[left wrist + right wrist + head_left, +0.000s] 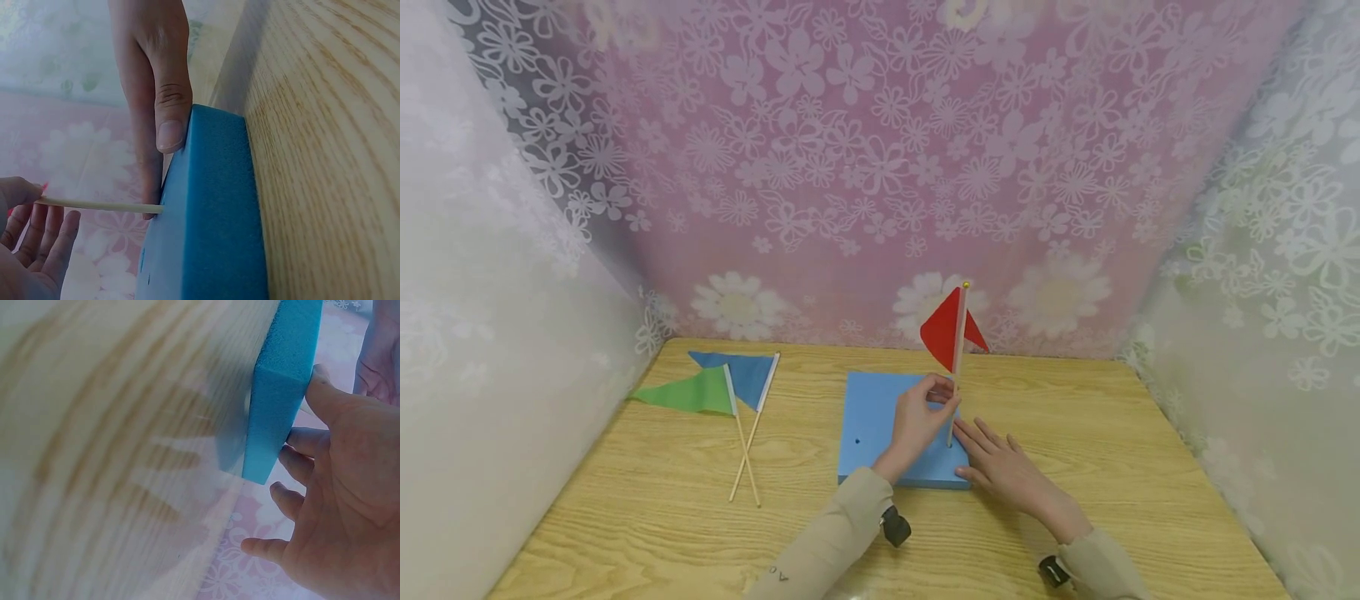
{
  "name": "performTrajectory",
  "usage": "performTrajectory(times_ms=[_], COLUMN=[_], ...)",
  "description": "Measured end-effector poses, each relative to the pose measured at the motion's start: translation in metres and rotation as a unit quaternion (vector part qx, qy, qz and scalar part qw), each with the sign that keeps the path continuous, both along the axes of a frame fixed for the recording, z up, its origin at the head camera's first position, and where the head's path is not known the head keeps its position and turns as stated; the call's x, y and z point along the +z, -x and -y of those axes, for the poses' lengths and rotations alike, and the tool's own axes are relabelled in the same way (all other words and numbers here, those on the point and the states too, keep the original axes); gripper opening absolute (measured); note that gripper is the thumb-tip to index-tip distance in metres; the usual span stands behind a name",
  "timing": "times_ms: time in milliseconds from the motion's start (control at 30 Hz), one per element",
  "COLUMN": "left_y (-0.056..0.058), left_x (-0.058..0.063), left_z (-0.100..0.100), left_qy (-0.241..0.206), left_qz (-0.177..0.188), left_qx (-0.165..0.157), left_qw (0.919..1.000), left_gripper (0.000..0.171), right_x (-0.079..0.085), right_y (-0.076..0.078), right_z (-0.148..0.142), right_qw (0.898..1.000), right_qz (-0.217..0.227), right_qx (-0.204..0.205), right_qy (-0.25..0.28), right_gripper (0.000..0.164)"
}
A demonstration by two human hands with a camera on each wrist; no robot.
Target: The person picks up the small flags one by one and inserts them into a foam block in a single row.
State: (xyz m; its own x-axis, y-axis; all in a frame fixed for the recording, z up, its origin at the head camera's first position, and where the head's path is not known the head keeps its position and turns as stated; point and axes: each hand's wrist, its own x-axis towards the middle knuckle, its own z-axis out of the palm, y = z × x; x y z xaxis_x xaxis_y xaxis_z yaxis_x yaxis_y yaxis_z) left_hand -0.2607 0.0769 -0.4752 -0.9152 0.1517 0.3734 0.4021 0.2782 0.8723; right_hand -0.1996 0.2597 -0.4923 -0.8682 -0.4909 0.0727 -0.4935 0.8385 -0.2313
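Observation:
My left hand (917, 421) pinches the wooden stick of a red flag (942, 333) between thumb and fingers. The stick stands nearly upright, its lower end at a hole near the right front corner of a blue foam block (880, 400). In the left wrist view the stick (106, 205) meets the block's top face. My right hand (1003, 471) lies with fingers spread along the block's right edge, the thumb at its front right corner. The right wrist view shows the thumb and fingertips touching the foam block (284, 381).
Left of the block, a green flag (696, 392) and a blue flag (748, 377) lie with their sticks crossed on the wooden table (647, 500). Another small hole (857, 441) shows at the block's left front. A flowered curtain (880, 167) hangs behind the table.

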Motion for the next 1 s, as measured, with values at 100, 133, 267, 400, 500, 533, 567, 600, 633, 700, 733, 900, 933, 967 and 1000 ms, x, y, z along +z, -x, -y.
performTrajectory(times_ms=[100,133,267,400,500,533,567,600,633,700,733,900,933,967,1000], left_y=[0.002,0.002,0.004,0.004,0.003,0.003,0.003,0.003,0.002,0.002,0.001,0.001,0.001,0.001,0.002], left_x=[-0.001,-0.001,-0.002,-0.002,-0.002,-0.002,-0.002,-0.002,-0.001,0.0,0.0,0.006,0.008,0.009,0.011], left_z=[-0.001,-0.001,-0.001,-0.001,-0.001,-0.001,-0.001,0.0,0.0,0.003,0.005,0.022,0.027,0.032,0.037], left_qy=[0.006,0.008,0.011,0.009,0.01,0.01,0.008,0.005,0.002,-0.008,-0.014,-0.047,-0.054,-0.062,-0.072], left_qz=[0.003,0.003,0.0,0.0,0.003,0.005,0.007,0.01,0.012,0.016,0.017,0.02,0.021,0.022,0.024], left_qx=[0.001,0.001,-0.001,-0.004,-0.005,-0.006,-0.006,-0.008,-0.009,-0.013,-0.016,-0.031,-0.033,-0.033,-0.032], left_qw=[1.0,1.0,0.9999,0.9999,0.9999,0.9999,0.9999,0.9999,0.9999,0.9997,0.9996,0.9982,0.9978,0.9973,0.9966], left_gripper=[0.017,0.017,0.016,0.016,0.017,0.018,0.019,0.02,0.021,0.022,0.022,0.025,0.024,0.024,0.024], right_x=[0.0,0.0,0.0,0.002,0.003,0.003,0.003,0.003,0.002,0.002,0.002,0.001,0.001,0.001,0.001], right_y=[0.0,0.001,0.0,0.0,-0.001,-0.001,-0.001,-0.001,-0.001,0.0,0.0,0.0,0.0,0.0,0.0], right_z=[0.0,0.0,0.001,0.002,0.002,0.002,0.002,0.002,0.002,0.002,0.002,0.001,0.001,0.001,0.001], right_qw=[1.0,1.0,1.0,1.0,1.0,1.0,1.0,1.0,1.0,1.0,1.0,1.0,1.0,1.0,1.0], right_qz=[0.003,0.004,0.004,0.004,0.004,0.004,0.005,0.005,0.005,0.006,0.007,0.009,0.009,0.008,0.009], right_qx=[0.0,0.0,0.002,0.003,0.003,0.003,0.004,0.004,0.004,0.005,0.005,-0.001,-0.004,-0.006,-0.007], right_qy=[0.001,0.001,0.0,0.001,0.001,0.002,0.003,0.004,0.004,0.005,0.006,0.003,0.001,0.0,-0.002], right_gripper=[0.066,0.066,0.066,0.065,0.065,0.065,0.065,0.065,0.065,0.065,0.065,0.066,0.066,0.066,0.066])
